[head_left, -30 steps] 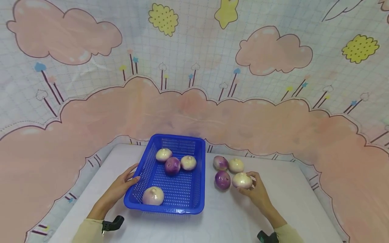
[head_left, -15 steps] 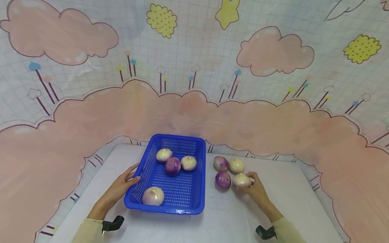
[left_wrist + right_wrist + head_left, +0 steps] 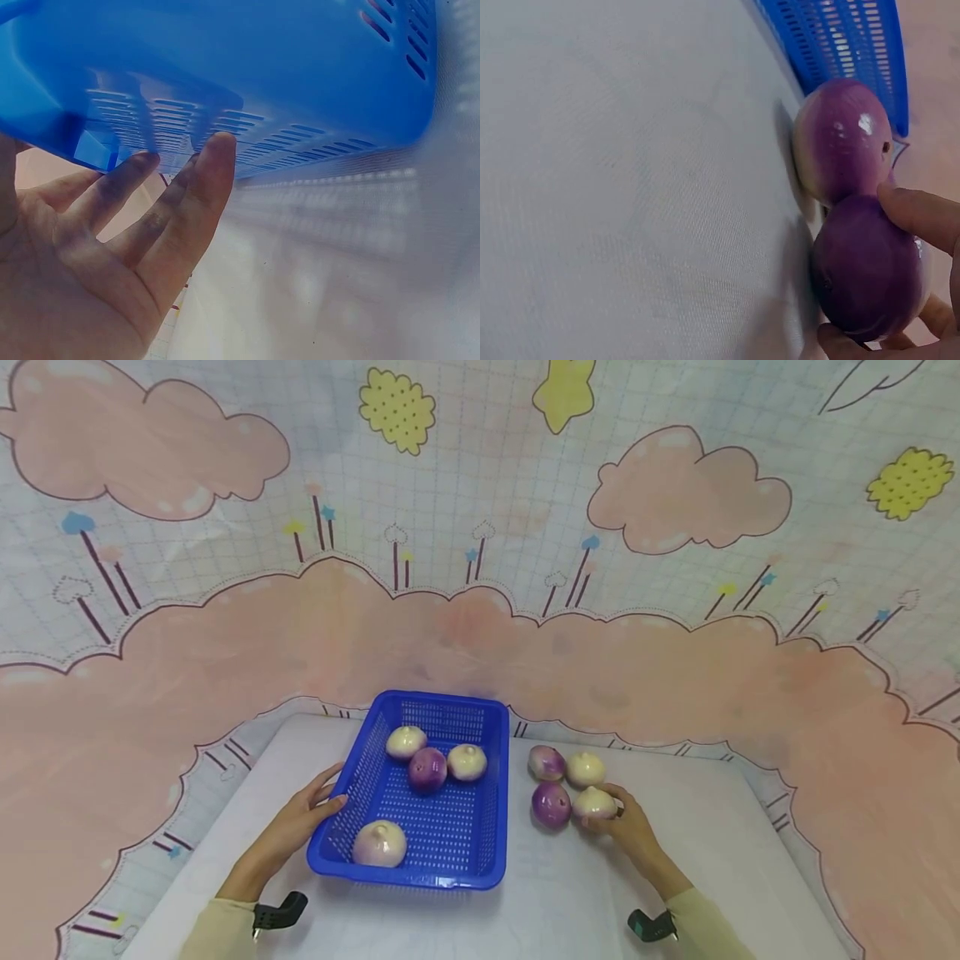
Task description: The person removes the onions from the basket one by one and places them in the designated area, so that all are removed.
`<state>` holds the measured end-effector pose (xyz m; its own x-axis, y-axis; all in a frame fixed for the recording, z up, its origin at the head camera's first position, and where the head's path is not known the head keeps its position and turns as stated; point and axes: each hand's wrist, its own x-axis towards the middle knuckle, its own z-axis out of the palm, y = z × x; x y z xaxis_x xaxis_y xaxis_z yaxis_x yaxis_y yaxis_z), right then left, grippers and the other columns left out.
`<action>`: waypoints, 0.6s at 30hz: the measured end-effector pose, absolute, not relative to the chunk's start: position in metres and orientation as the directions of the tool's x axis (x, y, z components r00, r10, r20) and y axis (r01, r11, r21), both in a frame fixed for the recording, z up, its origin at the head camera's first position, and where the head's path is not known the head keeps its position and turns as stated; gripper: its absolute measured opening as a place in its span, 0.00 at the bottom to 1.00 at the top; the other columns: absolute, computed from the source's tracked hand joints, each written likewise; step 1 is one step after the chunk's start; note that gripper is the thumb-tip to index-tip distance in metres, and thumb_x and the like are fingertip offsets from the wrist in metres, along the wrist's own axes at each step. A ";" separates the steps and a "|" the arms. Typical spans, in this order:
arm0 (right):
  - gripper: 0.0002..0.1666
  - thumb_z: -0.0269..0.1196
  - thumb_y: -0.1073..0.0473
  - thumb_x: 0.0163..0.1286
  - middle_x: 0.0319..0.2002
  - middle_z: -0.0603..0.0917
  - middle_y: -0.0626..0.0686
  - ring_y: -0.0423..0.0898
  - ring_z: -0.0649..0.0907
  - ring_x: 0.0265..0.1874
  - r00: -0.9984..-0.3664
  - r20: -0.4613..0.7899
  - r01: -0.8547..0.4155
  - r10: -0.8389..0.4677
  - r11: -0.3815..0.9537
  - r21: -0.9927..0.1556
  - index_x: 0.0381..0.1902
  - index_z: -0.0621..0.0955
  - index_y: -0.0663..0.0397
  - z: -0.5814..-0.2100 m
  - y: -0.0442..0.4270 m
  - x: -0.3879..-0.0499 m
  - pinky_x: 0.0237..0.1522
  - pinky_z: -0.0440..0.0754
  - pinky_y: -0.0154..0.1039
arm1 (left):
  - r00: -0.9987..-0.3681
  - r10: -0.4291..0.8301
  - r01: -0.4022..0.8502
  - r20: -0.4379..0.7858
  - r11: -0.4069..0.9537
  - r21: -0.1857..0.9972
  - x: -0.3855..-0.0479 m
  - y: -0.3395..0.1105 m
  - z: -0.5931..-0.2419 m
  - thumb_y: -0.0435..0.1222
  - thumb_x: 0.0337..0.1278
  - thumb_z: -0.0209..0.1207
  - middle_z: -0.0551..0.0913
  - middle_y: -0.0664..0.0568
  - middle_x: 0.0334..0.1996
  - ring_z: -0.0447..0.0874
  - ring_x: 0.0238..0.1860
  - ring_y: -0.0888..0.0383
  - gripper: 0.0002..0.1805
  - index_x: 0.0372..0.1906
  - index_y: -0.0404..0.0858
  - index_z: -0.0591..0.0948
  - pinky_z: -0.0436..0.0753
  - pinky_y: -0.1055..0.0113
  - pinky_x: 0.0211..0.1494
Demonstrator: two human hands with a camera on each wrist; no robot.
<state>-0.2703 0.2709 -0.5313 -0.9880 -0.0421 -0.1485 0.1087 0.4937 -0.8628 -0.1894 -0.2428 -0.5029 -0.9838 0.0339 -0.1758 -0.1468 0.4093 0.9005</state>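
Observation:
My left hand [image 3: 297, 820] rests against the left side of a blue perforated basket [image 3: 497, 810], thumb on its rim; the left wrist view shows the fingers [image 3: 214, 172] on the basket's outer wall [image 3: 300, 67]. Inside lie a purple onion [image 3: 427, 770], two pale onions [image 3: 407, 742] [image 3: 467, 762] and a larger pale one [image 3: 379, 844] at the near left. To the right of the basket, my right hand [image 3: 634, 835] grips a pale-topped onion [image 3: 594, 805], whose purple underside [image 3: 870, 270] shows in the right wrist view, with thumb and fingers round it.
Beside the gripped onion on the white table [image 3: 720, 852] are a purple onion [image 3: 551, 805], a purple-and-white one [image 3: 547, 763] and a pale one [image 3: 586, 769]. A cloth [image 3: 465, 643] printed with clouds hangs behind the table. Both wrists wear black devices [image 3: 281, 911] [image 3: 651, 926].
My right hand and the onion it grips have shifted slightly left, nearer the purple onion. The left hand and basket look almost unchanged.

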 end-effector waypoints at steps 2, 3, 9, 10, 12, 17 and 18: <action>0.47 0.75 0.56 0.54 0.71 0.64 0.66 0.63 0.75 0.62 -0.989 -0.138 0.099 -0.045 0.492 -0.865 0.68 0.66 0.55 -0.532 0.271 -0.270 0.56 0.78 0.51 | -0.984 0.033 -0.147 -0.177 0.411 0.899 -0.190 -0.243 -0.503 0.51 0.70 0.52 0.57 0.32 0.75 0.64 0.70 0.30 0.41 0.79 0.48 0.47 0.69 0.32 0.65; 0.46 0.75 0.56 0.54 0.71 0.64 0.66 0.63 0.75 0.62 -0.990 -0.136 0.096 -0.046 0.488 -0.867 0.68 0.66 0.55 -0.533 0.272 -0.270 0.57 0.78 0.52 | -0.984 0.033 -0.148 -0.177 0.413 0.899 -0.190 -0.243 -0.504 0.51 0.70 0.52 0.57 0.32 0.75 0.64 0.70 0.30 0.41 0.79 0.48 0.47 0.69 0.32 0.65; 0.46 0.73 0.58 0.56 0.73 0.62 0.65 0.67 0.72 0.65 -0.989 -0.129 0.083 -0.067 0.471 -0.878 0.69 0.65 0.55 -0.533 0.276 -0.267 0.64 0.72 0.61 | -0.984 0.031 -0.149 -0.178 0.417 0.897 -0.190 -0.242 -0.504 0.52 0.70 0.52 0.57 0.32 0.75 0.64 0.70 0.30 0.42 0.79 0.48 0.47 0.70 0.32 0.65; 0.45 0.73 0.58 0.56 0.72 0.62 0.65 0.67 0.72 0.66 -0.990 -0.128 0.082 -0.067 0.467 -0.880 0.68 0.65 0.55 -0.534 0.276 -0.267 0.65 0.71 0.62 | -0.984 0.031 -0.149 -0.178 0.417 0.897 -0.190 -0.242 -0.504 0.52 0.70 0.52 0.57 0.32 0.75 0.64 0.70 0.30 0.42 0.79 0.48 0.47 0.70 0.32 0.65; 0.46 0.73 0.59 0.56 0.72 0.63 0.66 0.68 0.71 0.66 -0.990 -0.123 0.077 -0.071 0.464 -0.883 0.69 0.64 0.57 -0.534 0.275 -0.267 0.66 0.70 0.62 | -0.983 0.032 -0.149 -0.179 0.418 0.896 -0.190 -0.243 -0.504 0.52 0.70 0.52 0.57 0.32 0.75 0.64 0.70 0.30 0.41 0.79 0.48 0.47 0.69 0.32 0.65; 0.46 0.74 0.58 0.55 0.69 0.67 0.66 0.66 0.72 0.65 -0.992 -0.097 0.050 -0.079 0.462 -0.886 0.68 0.65 0.57 -0.538 0.273 -0.270 0.65 0.72 0.60 | -0.983 0.037 -0.151 -0.182 0.415 0.897 -0.191 -0.242 -0.503 0.51 0.71 0.52 0.56 0.32 0.75 0.63 0.70 0.29 0.41 0.80 0.48 0.46 0.68 0.32 0.65; 0.46 0.74 0.58 0.54 0.69 0.68 0.66 0.66 0.72 0.66 -0.992 -0.097 0.051 -0.076 0.460 -0.886 0.68 0.65 0.56 -0.539 0.273 -0.270 0.65 0.71 0.60 | -0.982 0.036 -0.152 -0.184 0.415 0.897 -0.191 -0.242 -0.504 0.52 0.70 0.52 0.56 0.32 0.75 0.63 0.71 0.29 0.41 0.80 0.48 0.46 0.68 0.32 0.65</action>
<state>-0.2700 0.2733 -0.5385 -0.9924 -0.0763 -0.0966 0.0508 0.4603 -0.8863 -0.1909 -0.2418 -0.5037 -0.9823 0.0363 -0.1836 -0.1523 0.4151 0.8969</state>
